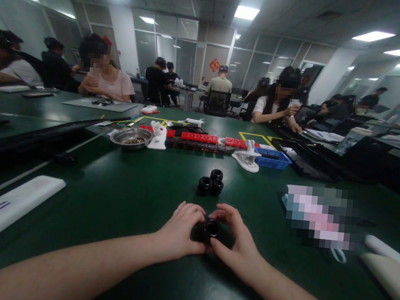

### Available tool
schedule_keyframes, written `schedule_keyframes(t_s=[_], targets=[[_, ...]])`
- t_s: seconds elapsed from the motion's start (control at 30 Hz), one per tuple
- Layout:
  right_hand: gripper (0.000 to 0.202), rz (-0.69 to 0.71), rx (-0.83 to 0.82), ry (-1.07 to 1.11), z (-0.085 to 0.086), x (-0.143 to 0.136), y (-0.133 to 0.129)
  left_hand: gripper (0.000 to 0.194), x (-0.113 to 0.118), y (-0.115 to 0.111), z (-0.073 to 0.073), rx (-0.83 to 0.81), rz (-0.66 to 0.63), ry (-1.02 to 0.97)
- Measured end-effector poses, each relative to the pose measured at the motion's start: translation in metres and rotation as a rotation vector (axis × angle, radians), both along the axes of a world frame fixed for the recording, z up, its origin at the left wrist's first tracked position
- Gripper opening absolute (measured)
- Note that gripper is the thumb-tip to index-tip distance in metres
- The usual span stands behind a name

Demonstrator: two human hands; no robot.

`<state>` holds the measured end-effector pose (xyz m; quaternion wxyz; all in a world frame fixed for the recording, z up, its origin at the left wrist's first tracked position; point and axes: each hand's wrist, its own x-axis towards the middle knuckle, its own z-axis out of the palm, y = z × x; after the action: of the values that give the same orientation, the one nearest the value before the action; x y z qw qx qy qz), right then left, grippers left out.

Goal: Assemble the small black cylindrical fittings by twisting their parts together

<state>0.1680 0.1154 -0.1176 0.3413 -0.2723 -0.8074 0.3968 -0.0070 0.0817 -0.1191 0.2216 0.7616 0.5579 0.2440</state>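
Between my hands, low over the near middle of the table, is a black ring-shaped fitting (212, 227) with its round opening facing up. My right hand (239, 241) grips it, thumb at its near rim and fingers curled behind. My left hand (181, 228) curves round the left side, index finger and thumb closing on the fitting; its exact contact is partly hidden. Just beyond my fingers, three similar black fittings (204, 185) with dark round openings stand close together on the green table (129, 181).
Farther back are a metal bowl (131, 137) of small parts, red-topped modules (199, 137), white clamps (247, 157) and a blue tray (273, 159). A white bar-shaped case (13, 210) lies left; a blurred pink item (316, 215) lies right. Several people sit beyond.
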Motion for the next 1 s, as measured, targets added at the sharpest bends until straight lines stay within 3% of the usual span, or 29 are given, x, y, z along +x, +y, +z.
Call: schedule_keyframes(t_s=[0.1, 0.2, 0.33, 0.53, 0.77, 0.83, 1.0], targets=[[0.060, 0.048, 0.021, -0.031, 0.0042, 0.0021, -0.0025, 0.040, -0.0010, 0.0006, -0.0020, 0.003, -0.007, -0.005], [0.065, -0.021, 0.021, -0.084, 0.0013, 0.0013, -0.0026, 0.036, -0.0017, 0.0011, -0.0034, 0.002, -0.010, -0.001], [0.055, -0.086, -0.008, -0.060, -0.0042, -0.0009, 0.0007, 0.034, -0.0011, 0.0011, -0.0033, 0.002, -0.006, -0.002], [0.062, 0.080, 0.030, -0.052, 0.0019, 0.0022, -0.0014, 0.043, -0.0012, 0.0009, -0.0021, -0.010, -0.015, -0.001], [0.056, -0.117, 0.054, -0.164, -0.0022, -0.0006, -0.0006, 0.033, -0.0006, 0.0004, -0.0030, -0.002, -0.001, -0.003], [0.052, -0.080, 0.053, -0.144, -0.0012, 0.0000, -0.0006, 0.032, -0.0005, 0.0004, -0.0028, -0.002, 0.002, -0.004], [0.065, 0.031, 0.062, -0.145, 0.0012, 0.0032, -0.0012, 0.038, -0.0018, 0.0016, -0.0060, 0.011, -0.010, -0.009]])
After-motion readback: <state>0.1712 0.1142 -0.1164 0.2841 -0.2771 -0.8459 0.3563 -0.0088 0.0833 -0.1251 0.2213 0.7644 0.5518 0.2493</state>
